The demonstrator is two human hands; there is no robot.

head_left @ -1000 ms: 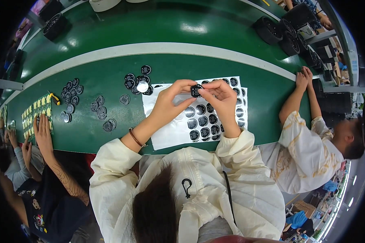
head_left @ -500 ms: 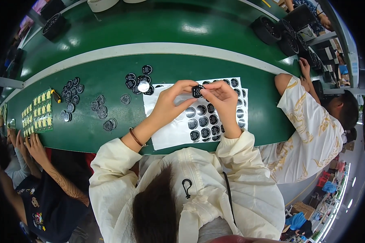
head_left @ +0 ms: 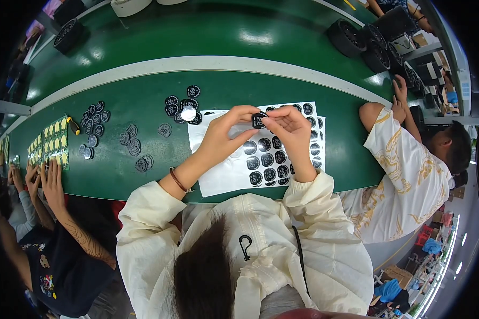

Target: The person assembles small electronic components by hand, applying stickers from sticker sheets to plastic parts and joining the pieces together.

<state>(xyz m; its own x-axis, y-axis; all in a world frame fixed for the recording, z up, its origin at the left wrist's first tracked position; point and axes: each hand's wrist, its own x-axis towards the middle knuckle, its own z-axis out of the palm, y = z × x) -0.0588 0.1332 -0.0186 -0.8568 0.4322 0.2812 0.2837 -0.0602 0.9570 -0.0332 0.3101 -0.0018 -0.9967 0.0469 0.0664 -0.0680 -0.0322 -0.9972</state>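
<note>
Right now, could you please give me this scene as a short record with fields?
Left hand: pinching a small round black disc
Right hand: pinching the same disc
Under the hands: flat white sheet with rows of round black stickers
By its upper-left corner: cluster of loose black discs, a shiny silver disc among them
Surface: smooth green bench
Far left: yellow-and-green circuit-board panels, a co-worker's hand at their near edge

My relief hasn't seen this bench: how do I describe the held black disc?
On the green worktable, find the white sheet before the person. Over its upper part, the left hand and right hand hold a black disc with pale markings. It alone is held up; similar discs lie on the sheet or table.
</note>
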